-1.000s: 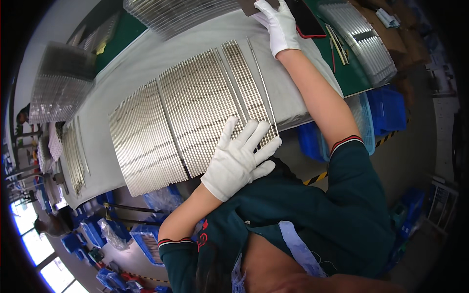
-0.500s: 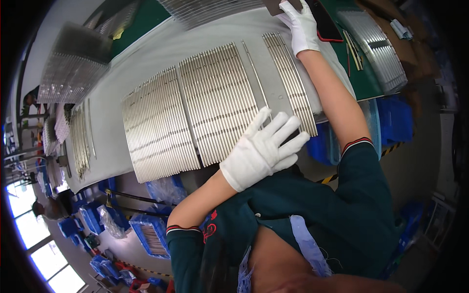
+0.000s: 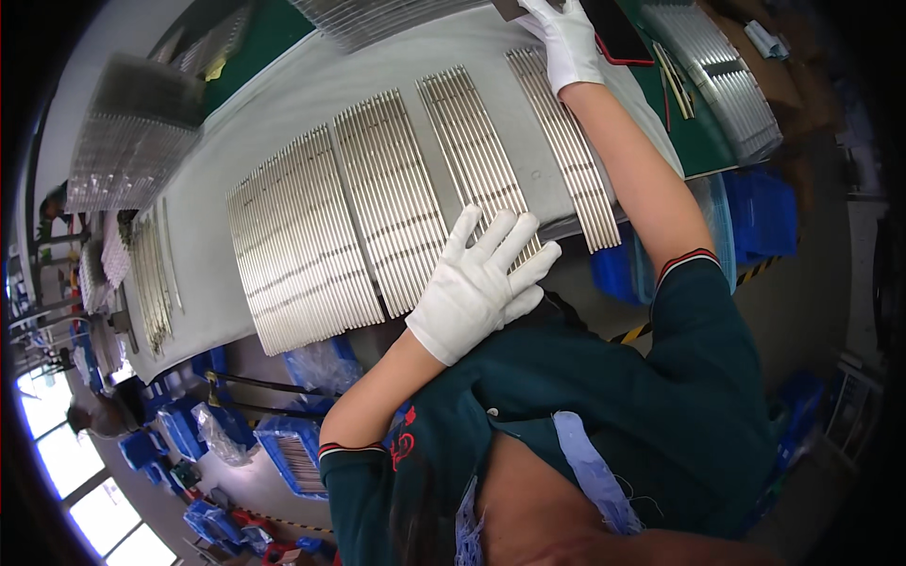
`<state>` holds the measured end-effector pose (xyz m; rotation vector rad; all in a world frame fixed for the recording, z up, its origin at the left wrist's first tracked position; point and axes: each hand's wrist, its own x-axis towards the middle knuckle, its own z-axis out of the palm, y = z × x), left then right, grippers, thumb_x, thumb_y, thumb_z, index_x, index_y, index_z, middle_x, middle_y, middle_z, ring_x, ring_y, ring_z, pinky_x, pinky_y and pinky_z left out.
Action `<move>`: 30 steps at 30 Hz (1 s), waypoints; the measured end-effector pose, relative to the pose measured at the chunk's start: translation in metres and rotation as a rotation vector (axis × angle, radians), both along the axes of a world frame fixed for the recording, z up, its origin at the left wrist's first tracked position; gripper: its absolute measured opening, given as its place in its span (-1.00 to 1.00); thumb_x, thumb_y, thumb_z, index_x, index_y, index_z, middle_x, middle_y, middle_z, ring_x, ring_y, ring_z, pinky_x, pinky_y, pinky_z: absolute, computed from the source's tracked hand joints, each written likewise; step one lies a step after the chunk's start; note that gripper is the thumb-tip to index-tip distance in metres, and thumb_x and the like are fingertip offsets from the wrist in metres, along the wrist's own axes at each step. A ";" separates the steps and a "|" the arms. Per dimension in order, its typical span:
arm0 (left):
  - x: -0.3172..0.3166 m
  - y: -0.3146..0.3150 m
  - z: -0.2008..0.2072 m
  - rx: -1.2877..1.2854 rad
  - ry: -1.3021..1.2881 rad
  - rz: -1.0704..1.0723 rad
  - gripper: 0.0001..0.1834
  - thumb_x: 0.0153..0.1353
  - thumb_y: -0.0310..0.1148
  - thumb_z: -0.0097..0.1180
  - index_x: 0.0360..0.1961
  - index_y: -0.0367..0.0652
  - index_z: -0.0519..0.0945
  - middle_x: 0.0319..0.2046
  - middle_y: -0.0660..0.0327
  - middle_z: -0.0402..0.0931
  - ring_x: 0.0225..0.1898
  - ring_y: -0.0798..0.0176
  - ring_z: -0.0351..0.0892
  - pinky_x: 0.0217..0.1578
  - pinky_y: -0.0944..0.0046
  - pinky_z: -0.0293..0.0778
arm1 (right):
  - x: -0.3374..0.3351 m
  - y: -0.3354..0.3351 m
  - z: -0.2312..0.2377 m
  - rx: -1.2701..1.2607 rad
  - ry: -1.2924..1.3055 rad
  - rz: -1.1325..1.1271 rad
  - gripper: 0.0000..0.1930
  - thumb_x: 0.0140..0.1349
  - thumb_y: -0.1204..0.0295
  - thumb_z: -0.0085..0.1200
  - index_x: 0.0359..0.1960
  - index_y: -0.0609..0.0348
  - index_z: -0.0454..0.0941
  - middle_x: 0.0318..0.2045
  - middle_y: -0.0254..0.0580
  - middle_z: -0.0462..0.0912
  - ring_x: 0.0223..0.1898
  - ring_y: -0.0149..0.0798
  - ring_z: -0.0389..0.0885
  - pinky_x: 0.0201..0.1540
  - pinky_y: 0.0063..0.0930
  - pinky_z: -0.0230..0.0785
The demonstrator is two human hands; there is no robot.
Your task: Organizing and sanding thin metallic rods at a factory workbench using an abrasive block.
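At the cloth's edge [image 3: 559,216], rods [image 3: 387,189] overhang — bare strip [image 3: 527,151] beside left hand [image 3: 472,291].

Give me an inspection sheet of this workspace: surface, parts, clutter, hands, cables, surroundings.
Surface: pale grey cloth, dark green tabletop at right.
Parts: thin silvery metal rods, four main groups with gaps.
Clutter: flat black red-edged device; clear ribbed plastic trays.
Hands: left white-gloved hand, fingers spread over third rod group from left; right white-gloved hand at flat dark grey object, grip unclear.
Cables: nothing seen.
Surroundings: blue plastic crates; yellow-black floor tape.
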<state>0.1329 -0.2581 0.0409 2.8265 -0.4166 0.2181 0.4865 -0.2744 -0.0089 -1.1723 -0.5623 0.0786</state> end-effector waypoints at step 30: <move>-0.013 0.007 0.013 -0.086 -0.073 0.068 -0.41 0.20 -0.10 0.39 0.27 0.13 0.59 0.20 0.07 0.46 0.25 -0.07 0.46 0.34 -0.23 0.34 | 0.001 -0.013 -0.002 0.141 0.234 -0.027 -0.42 0.45 0.56 0.24 0.48 0.29 0.41 0.20 -0.13 0.65 0.11 -0.25 0.66 0.10 -0.41 0.60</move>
